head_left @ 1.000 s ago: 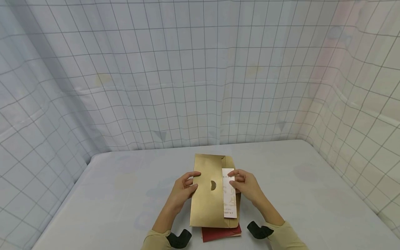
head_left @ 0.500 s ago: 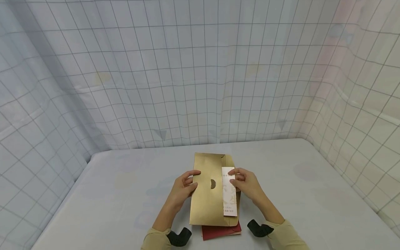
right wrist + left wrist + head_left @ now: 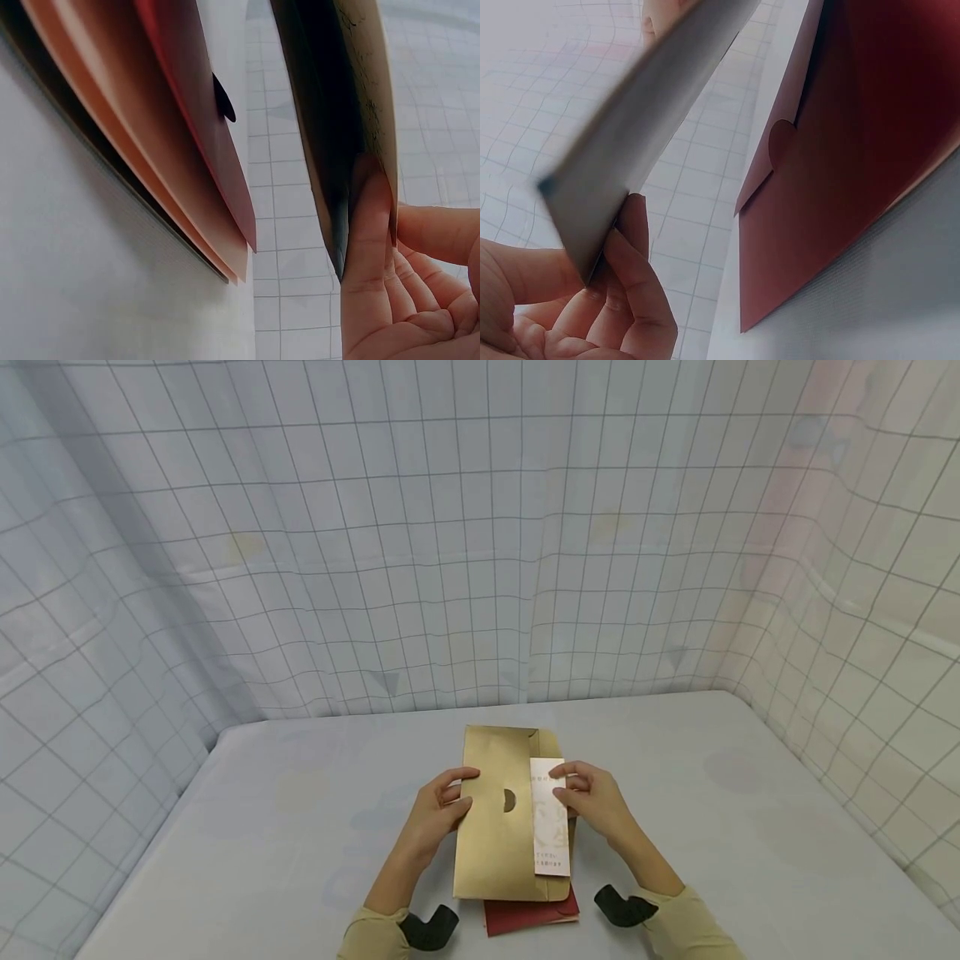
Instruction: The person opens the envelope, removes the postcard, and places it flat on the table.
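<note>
A gold envelope (image 3: 491, 843) with a half-round notch is held up over the table, its flap open toward the right. My left hand (image 3: 437, 814) pinches its left edge between thumb and fingers; the left wrist view shows the envelope's shaded face (image 3: 622, 135) above that grip. From the opening on the right juts a white card (image 3: 551, 827) printed with small text and a pale pattern. Thumb and fingers of my right hand (image 3: 596, 797) pinch this card by its outer edge. In the right wrist view one finger reaches between the card (image 3: 381, 97) and the dark flap side.
Underneath lies a red envelope (image 3: 532, 918) on the white table (image 3: 300, 843), mostly covered in the head view. Its layered edges (image 3: 195, 112) show in the right wrist view. Dark wrist mounts (image 3: 431, 930) sit at both sleeves. Grid-patterned curtains (image 3: 480, 568) surround the table.
A little more of the white card shows out of the gold envelope's opening, as the envelope shifts slightly left and the card's edge slightly right. Both hands keep their hold.
</note>
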The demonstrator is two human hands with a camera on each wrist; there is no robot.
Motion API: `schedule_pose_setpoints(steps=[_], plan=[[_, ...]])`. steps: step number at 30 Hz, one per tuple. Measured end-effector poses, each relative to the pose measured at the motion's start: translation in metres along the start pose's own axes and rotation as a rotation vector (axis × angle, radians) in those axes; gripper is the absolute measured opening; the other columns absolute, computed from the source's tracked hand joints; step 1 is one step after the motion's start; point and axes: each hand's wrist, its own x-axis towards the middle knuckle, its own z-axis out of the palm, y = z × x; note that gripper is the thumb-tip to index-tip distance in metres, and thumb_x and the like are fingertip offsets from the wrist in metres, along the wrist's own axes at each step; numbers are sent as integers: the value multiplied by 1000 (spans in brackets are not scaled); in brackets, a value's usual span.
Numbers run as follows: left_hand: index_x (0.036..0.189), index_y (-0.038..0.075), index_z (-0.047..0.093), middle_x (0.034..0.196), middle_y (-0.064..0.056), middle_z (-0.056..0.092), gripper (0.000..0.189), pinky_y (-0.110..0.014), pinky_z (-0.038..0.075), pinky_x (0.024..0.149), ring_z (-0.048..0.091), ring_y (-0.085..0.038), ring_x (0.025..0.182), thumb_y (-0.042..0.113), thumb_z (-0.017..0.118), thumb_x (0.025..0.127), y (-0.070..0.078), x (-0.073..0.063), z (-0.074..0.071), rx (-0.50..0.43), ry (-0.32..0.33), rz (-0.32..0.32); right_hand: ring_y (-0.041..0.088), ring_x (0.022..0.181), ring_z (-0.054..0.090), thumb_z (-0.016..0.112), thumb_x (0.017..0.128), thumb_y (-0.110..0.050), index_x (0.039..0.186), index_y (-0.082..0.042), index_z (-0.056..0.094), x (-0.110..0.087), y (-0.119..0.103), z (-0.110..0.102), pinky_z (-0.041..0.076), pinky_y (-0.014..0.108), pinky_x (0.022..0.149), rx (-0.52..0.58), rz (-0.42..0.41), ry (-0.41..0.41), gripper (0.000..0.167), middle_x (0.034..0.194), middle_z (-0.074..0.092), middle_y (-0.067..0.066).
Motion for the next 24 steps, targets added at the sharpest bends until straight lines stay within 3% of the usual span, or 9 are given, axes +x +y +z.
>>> schedule_pose_setpoints(steps=[24], plan=[[130, 4, 50, 116, -22, 64, 39, -24, 51, 66, 63, -7, 76, -5, 49, 91, -1, 1, 0, 4, 10, -4, 7, 59, 51, 61, 86, -2, 112, 4, 57, 1, 2, 0, 50, 20, 59, -4, 16, 15, 26, 65, 48, 0]])
